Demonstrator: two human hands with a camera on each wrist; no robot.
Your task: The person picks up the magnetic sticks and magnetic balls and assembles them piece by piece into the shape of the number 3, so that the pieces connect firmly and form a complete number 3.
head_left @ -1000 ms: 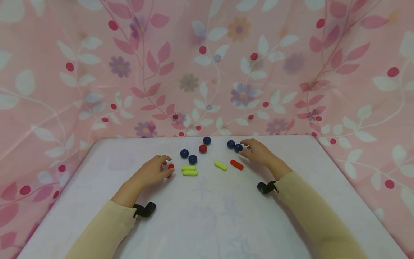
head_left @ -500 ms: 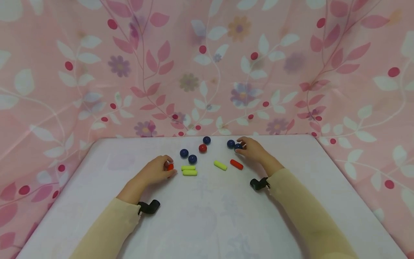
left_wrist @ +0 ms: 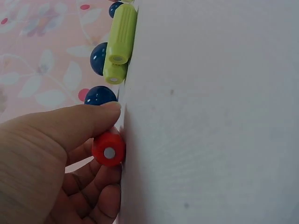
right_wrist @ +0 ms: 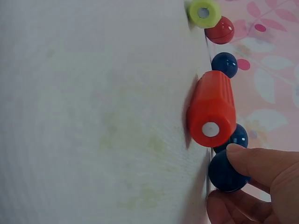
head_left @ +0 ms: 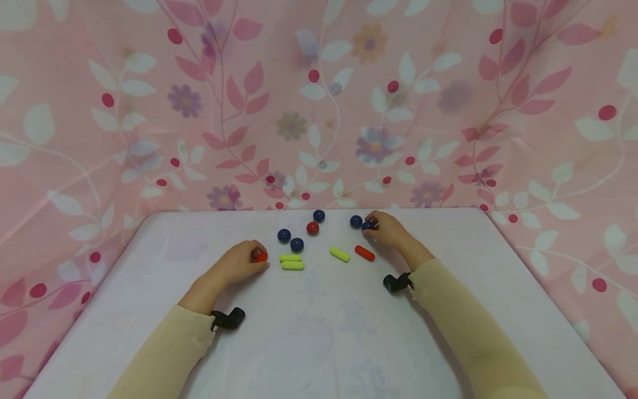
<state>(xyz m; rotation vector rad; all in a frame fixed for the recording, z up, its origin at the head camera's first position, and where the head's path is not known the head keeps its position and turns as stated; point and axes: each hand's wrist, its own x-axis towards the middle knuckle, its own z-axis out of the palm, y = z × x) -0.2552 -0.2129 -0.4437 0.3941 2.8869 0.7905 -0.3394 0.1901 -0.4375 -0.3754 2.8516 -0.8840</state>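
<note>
At the left, my left hand (head_left: 239, 261) pinches a short red rod (left_wrist: 109, 148) between thumb and fingers. The rod has a grey disc in its end and lies low at the white surface. On the other side, my right hand (head_left: 392, 230) holds a glossy dark blue ball (right_wrist: 226, 172), thumb on one side and curled fingers on the other. A second blue ball (head_left: 356, 221) sits right beside it. Nearer the front lies another red rod (head_left: 365, 254), with a yellow-green rod (head_left: 340, 255) to its left.
Two yellow-green rods (head_left: 292, 266) lie side by side right of the left hand. Behind them are two blue balls (head_left: 297, 244), a red ball (head_left: 312, 228) and one more blue ball (head_left: 319, 215). A pink floral cloth (head_left: 319, 111) rises behind the white table (head_left: 319, 332).
My left fingers and thumb have come together on the red rod. The right hand has moved a little left and its fingers now grip the right-hand blue ball of the pair.
</note>
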